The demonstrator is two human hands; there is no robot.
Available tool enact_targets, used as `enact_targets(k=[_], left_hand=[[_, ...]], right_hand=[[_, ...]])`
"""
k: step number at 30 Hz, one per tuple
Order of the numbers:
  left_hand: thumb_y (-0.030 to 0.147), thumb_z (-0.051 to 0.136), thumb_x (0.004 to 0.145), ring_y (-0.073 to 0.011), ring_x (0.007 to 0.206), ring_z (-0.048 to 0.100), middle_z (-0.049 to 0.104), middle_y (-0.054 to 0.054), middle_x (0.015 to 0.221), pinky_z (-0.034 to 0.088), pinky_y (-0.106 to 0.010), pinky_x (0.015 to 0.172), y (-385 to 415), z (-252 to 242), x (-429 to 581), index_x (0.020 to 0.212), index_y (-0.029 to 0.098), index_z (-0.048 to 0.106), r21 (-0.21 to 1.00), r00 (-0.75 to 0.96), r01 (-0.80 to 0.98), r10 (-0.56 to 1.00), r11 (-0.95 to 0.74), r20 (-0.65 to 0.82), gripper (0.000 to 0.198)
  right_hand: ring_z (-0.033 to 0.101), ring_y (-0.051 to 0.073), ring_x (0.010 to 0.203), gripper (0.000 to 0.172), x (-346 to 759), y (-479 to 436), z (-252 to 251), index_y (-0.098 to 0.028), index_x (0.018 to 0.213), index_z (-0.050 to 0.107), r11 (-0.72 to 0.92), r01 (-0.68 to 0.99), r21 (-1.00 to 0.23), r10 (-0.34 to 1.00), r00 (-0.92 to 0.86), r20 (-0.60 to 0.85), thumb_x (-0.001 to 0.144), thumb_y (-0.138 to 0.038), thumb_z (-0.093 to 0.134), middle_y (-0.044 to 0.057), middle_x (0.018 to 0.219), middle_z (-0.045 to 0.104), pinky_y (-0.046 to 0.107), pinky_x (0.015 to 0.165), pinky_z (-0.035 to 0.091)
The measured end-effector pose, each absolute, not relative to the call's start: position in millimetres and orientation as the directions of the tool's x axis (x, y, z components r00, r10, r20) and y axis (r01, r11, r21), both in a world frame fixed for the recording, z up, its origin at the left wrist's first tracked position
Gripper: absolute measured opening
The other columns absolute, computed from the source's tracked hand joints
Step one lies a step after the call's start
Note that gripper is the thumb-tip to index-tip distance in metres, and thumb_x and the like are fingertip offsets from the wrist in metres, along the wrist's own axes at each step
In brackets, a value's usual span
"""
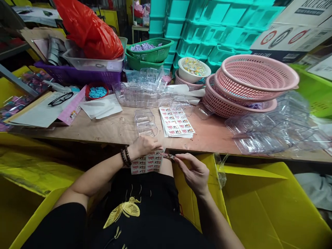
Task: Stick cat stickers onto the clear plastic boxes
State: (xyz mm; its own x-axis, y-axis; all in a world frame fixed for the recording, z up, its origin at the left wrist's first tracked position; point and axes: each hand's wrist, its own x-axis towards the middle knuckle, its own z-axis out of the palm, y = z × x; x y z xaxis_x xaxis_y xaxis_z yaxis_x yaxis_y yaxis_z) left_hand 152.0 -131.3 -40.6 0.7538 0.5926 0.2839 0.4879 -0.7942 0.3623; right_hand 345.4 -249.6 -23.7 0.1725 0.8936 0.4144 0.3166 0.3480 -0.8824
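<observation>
My left hand [144,145] is closed on the top edge of a sticker sheet [146,164] printed with rows of small pink pictures, which hangs over my lap at the table's front edge. To its right, my right hand [194,172] pinches one narrow sticker [168,156] between thumb and forefinger, close to the sheet's upper right corner. Whether the sticker is fully off the sheet, I cannot tell. Just beyond my left hand stands a clear plastic tray [145,123] with compartments. A stack of sticker sheets [176,122] lies on the table to the right of it.
Clear plastic trays pile up at the back [140,95] and right [275,121] of the wooden table [114,126]. Pink baskets [256,76], a white bowl [194,69] and green baskets [150,52] stand behind. Glasses [60,99] lie on papers at left. Yellow boxes [259,193] flank my lap.
</observation>
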Motion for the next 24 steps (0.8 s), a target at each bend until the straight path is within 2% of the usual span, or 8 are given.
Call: enact_targets(k=[2,4,7,9,12,16,19,24], left_hand=[[0.043,0.063,0.091,-0.0194,0.078,0.062,0.067,-0.006,0.082,0.044,-0.029,0.065,-134,-48,151,0.087,0.022,0.072,0.356,0.721,0.502,0.609,-0.788,0.330,0.023],[0.046,0.066,0.088,-0.0222,0.086,0.063,0.068,-0.007,0.090,0.047,-0.034,0.075,-138,-55,144,0.095,0.023,0.071,0.361,0.580,0.558,0.662,-0.748,0.474,0.024],[0.042,0.068,0.086,-0.0246,0.097,0.061,0.065,-0.009,0.098,0.050,-0.039,0.085,-144,-63,130,0.104,0.020,0.065,0.486,0.134,0.671,0.736,-0.560,0.663,0.029],[0.037,0.070,0.082,-0.0251,0.101,0.060,0.061,-0.011,0.106,0.052,-0.039,0.086,-144,-66,121,0.113,0.018,0.058,0.594,-0.052,0.675,0.775,-0.438,0.630,0.039],[0.031,0.074,0.078,-0.0243,0.105,0.060,0.057,-0.011,0.115,0.055,-0.038,0.085,-141,-69,115,0.120,0.018,0.052,0.653,-0.035,0.644,0.837,-0.399,0.546,0.049],[0.026,0.073,0.079,-0.0247,0.113,0.059,0.056,-0.011,0.121,0.055,-0.038,0.090,-131,-71,112,0.120,0.020,0.053,0.669,0.028,0.601,0.849,-0.437,0.528,0.046],[0.027,0.074,0.078,-0.0253,0.113,0.059,0.056,-0.012,0.122,0.057,-0.038,0.089,-123,-71,109,0.123,0.021,0.052,0.675,0.064,0.571,0.844,-0.468,0.532,0.050],[0.028,0.073,0.081,-0.0240,0.109,0.062,0.059,-0.012,0.120,0.059,-0.035,0.083,-112,-74,103,0.126,0.019,0.053,0.666,0.139,0.501,0.811,-0.553,0.569,0.050]], right_hand=[[0.066,0.020,0.069,0.010,353,-241,-24,-0.025,0.085,0.076,0.258,0.243,-0.935,0.923,0.223,0.313,0.077,-0.030,0.079,0.003,0.078,0.073,0.038,0.066,0.058],[0.063,0.018,0.063,0.015,360,-227,-20,-0.024,0.081,0.074,0.163,0.135,-0.977,0.944,0.267,0.194,0.074,-0.035,0.082,0.002,0.072,0.071,0.035,0.061,0.056],[0.055,0.012,0.053,0.025,364,-195,-10,-0.022,0.073,0.070,0.029,-0.030,-0.999,0.969,0.247,0.020,0.069,-0.042,0.084,-0.002,0.060,0.064,0.028,0.052,0.049],[0.051,0.010,0.048,0.032,361,-169,-4,-0.020,0.069,0.067,-0.074,-0.125,-0.989,0.980,0.173,-0.096,0.064,-0.045,0.087,-0.003,0.056,0.060,0.025,0.047,0.045],[0.047,0.007,0.043,0.039,346,-133,2,-0.019,0.067,0.064,-0.238,-0.188,-0.953,0.969,0.028,-0.247,0.057,-0.045,0.090,-0.005,0.051,0.056,0.022,0.041,0.038],[0.041,0.005,0.036,0.043,324,-98,5,-0.017,0.066,0.061,-0.411,-0.106,-0.906,0.909,-0.123,-0.398,0.055,-0.047,0.090,-0.005,0.049,0.055,0.019,0.034,0.025],[0.037,0.003,0.034,0.045,315,-81,6,-0.017,0.064,0.059,-0.489,-0.030,-0.872,0.862,-0.169,-0.478,0.055,-0.049,0.090,-0.004,0.049,0.057,0.018,0.034,0.016],[0.030,0.002,0.034,0.043,313,-66,9,-0.017,0.066,0.061,-0.559,0.048,-0.828,0.809,-0.190,-0.557,0.056,-0.049,0.088,-0.004,0.048,0.056,0.020,0.035,0.010]])
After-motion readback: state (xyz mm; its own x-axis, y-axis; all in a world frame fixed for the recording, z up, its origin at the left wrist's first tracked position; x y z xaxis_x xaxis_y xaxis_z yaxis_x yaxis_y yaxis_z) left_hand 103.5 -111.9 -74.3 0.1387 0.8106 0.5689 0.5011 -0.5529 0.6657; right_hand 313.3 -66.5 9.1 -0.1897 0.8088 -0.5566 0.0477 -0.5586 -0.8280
